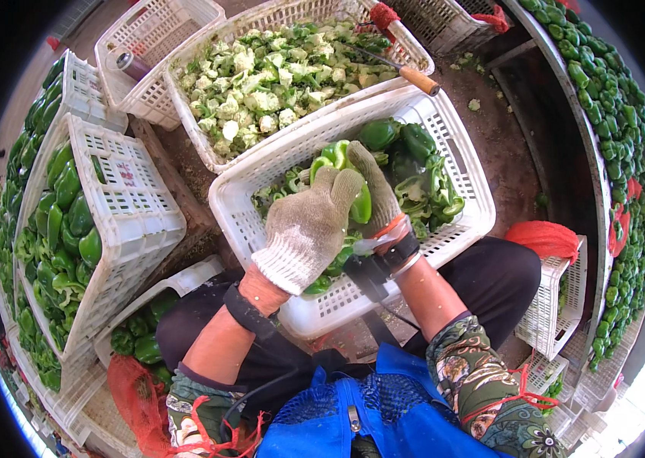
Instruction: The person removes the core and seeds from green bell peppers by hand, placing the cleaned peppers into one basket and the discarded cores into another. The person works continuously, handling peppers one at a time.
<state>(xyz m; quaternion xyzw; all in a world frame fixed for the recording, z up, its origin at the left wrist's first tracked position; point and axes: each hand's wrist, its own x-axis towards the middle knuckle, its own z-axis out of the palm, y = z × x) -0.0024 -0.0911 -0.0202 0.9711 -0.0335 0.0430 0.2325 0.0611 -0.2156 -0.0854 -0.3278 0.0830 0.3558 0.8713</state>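
Note:
Both hands wear soiled knit gloves and meet over a white slatted plastic crate [311, 320] between the knees. My left hand [314, 214], back of the glove up, and my right hand [376, 186] are closed around an opened green bell pepper [361, 203], whose pale inner side shows. Fingertips are partly hidden behind the pepper and gloves. Inside the crate lie whole green peppers [379, 133] at the far side and cut pepper pieces [414, 192] at the right. A clear plastic strip and dark bands wrap the right wrist.
Beyond stands a crate [185, 129] full of pale pepper cores [262, 100]; a wooden-handled tool [419, 80] lies across its right rim. Crates of green peppers [67, 229] stand at the left. A long bed of peppers [614, 131] curves along the right, near a red mesh bag [542, 240].

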